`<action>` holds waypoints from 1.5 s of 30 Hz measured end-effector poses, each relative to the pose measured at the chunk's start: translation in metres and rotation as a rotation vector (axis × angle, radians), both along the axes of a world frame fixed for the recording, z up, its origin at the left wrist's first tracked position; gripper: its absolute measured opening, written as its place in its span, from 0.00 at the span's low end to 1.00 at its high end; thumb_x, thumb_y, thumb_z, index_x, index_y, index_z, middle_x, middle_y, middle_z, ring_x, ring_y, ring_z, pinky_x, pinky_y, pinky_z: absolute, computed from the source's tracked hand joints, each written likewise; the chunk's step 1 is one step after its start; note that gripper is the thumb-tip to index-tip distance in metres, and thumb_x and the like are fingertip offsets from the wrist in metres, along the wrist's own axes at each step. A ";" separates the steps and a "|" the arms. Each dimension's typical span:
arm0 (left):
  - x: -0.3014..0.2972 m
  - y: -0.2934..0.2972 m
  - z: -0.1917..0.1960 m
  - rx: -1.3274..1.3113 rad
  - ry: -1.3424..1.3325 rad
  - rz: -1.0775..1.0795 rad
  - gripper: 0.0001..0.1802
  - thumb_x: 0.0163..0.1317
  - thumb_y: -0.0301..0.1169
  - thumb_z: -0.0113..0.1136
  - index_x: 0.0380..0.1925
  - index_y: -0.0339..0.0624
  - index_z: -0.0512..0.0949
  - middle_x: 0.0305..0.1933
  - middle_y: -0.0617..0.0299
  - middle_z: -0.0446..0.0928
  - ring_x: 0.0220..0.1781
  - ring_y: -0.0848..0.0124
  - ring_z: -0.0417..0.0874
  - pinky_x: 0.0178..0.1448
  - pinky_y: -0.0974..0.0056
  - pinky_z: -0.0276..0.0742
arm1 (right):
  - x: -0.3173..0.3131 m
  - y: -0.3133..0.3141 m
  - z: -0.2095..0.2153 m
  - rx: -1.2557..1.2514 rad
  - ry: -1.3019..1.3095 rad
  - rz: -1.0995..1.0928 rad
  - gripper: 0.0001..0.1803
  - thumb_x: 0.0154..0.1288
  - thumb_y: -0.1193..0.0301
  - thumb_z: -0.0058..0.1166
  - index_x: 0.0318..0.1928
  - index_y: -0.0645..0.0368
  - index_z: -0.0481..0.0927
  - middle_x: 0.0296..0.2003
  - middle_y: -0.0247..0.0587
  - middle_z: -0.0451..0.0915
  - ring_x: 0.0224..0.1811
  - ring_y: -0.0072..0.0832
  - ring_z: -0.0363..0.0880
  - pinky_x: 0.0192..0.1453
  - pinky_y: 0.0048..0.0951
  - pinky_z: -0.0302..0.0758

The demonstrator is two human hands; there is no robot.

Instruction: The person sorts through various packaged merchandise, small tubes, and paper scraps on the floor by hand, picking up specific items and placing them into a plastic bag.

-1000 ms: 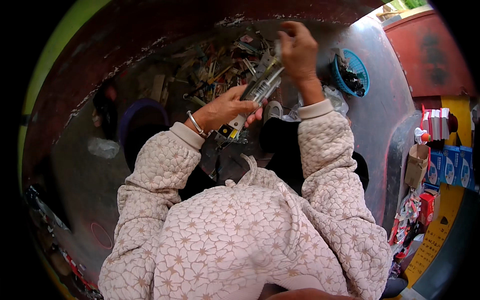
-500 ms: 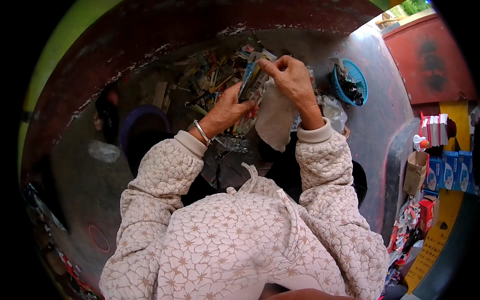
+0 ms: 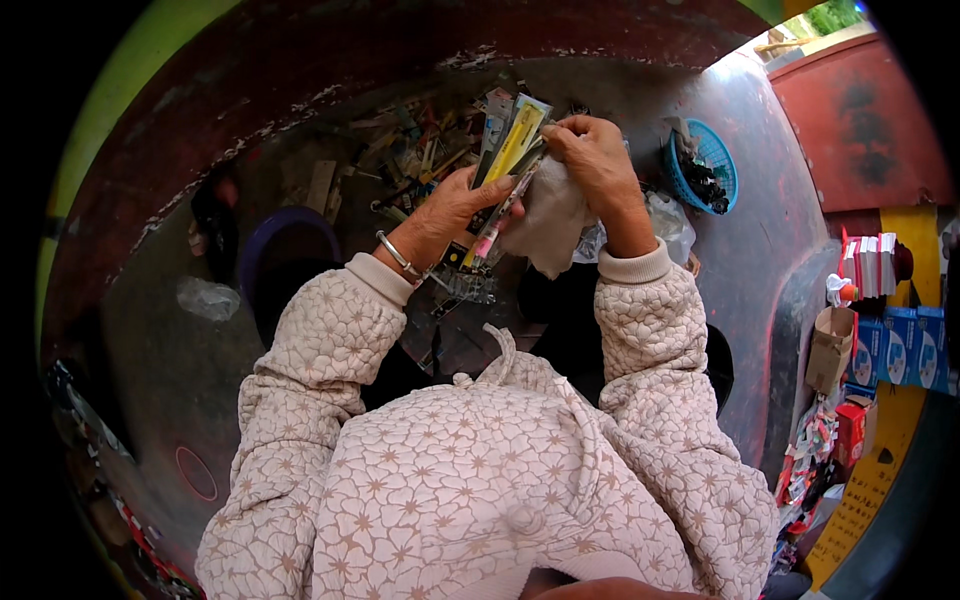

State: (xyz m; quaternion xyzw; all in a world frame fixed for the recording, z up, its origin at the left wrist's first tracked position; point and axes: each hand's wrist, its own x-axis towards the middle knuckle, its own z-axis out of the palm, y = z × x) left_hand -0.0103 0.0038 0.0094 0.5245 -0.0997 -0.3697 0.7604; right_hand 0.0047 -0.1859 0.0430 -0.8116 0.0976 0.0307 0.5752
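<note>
My left hand (image 3: 455, 205) grips a bundle of long flat packets (image 3: 510, 150), yellow, grey and clear, held upright in front of me. My right hand (image 3: 592, 158) pinches the top of that bundle while a white cloth (image 3: 545, 225) hangs from under its palm. A silver bangle (image 3: 395, 255) circles my left wrist. Both arms wear quilted pale pink sleeves (image 3: 320, 340).
Beyond the hands lies a heap of mixed small packets and sticks (image 3: 400, 150) on the grey floor. A blue basket (image 3: 712, 165) with dark items sits at the right. A purple tub (image 3: 285, 255) stands at the left. Boxes and stacked packs (image 3: 880, 330) line the far right.
The right hand came down from its raised reach and joined the left at the bundle. The bundle now stands more upright, and the white cloth has appeared under the right hand.
</note>
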 end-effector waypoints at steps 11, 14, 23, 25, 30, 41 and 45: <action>0.001 0.002 -0.002 -0.018 0.111 0.023 0.15 0.56 0.36 0.61 0.39 0.40 0.72 0.29 0.66 0.75 0.27 0.80 0.74 0.34 0.75 0.72 | 0.000 -0.007 -0.001 0.238 -0.093 0.115 0.14 0.59 0.71 0.55 0.42 0.69 0.77 0.30 0.32 0.76 0.31 0.14 0.71 0.37 0.15 0.69; 0.000 0.001 0.001 -0.053 0.227 0.063 0.16 0.55 0.36 0.62 0.39 0.40 0.71 0.29 0.66 0.75 0.27 0.81 0.74 0.34 0.75 0.73 | -0.001 -0.009 -0.001 0.195 -0.148 0.078 0.13 0.57 0.71 0.57 0.40 0.67 0.78 0.29 0.31 0.76 0.30 0.14 0.71 0.36 0.15 0.69; 0.001 0.001 -0.004 -0.016 0.072 -0.009 0.14 0.55 0.31 0.61 0.38 0.40 0.70 0.26 0.68 0.72 0.25 0.82 0.73 0.33 0.76 0.74 | 0.003 -0.004 0.000 -0.081 -0.344 -0.142 0.11 0.53 0.69 0.60 0.31 0.65 0.79 0.22 0.37 0.78 0.25 0.20 0.75 0.31 0.20 0.71; -0.001 -0.002 -0.004 0.002 0.106 0.009 0.11 0.56 0.30 0.59 0.36 0.39 0.71 0.26 0.66 0.73 0.26 0.80 0.73 0.34 0.74 0.72 | 0.000 -0.001 0.005 -0.133 -0.501 -0.231 0.10 0.55 0.69 0.58 0.30 0.64 0.78 0.22 0.39 0.78 0.24 0.22 0.76 0.31 0.21 0.72; -0.005 -0.006 0.006 0.167 0.105 -0.191 0.07 0.57 0.29 0.56 0.34 0.41 0.71 0.25 0.65 0.72 0.25 0.79 0.71 0.32 0.73 0.67 | 0.007 0.025 -0.012 -0.443 -0.889 0.003 0.06 0.58 0.72 0.53 0.35 0.60 0.78 0.28 0.44 0.80 0.29 0.33 0.81 0.32 0.27 0.74; 0.028 0.031 0.004 -0.153 0.068 0.150 0.13 0.58 0.24 0.51 0.43 0.32 0.69 0.35 0.60 0.73 0.29 0.75 0.75 0.31 0.75 0.73 | 0.060 -0.089 -0.036 -0.071 -0.564 -0.531 0.10 0.59 0.65 0.55 0.27 0.58 0.79 0.17 0.35 0.74 0.21 0.26 0.72 0.25 0.29 0.69; 0.024 0.011 0.019 -0.092 0.219 0.356 0.15 0.60 0.21 0.46 0.48 0.30 0.67 0.40 0.56 0.72 0.34 0.71 0.77 0.34 0.72 0.78 | 0.073 -0.072 -0.054 0.570 -0.245 -0.468 0.14 0.58 0.62 0.56 0.24 0.61 0.76 0.16 0.34 0.71 0.19 0.24 0.71 0.20 0.28 0.67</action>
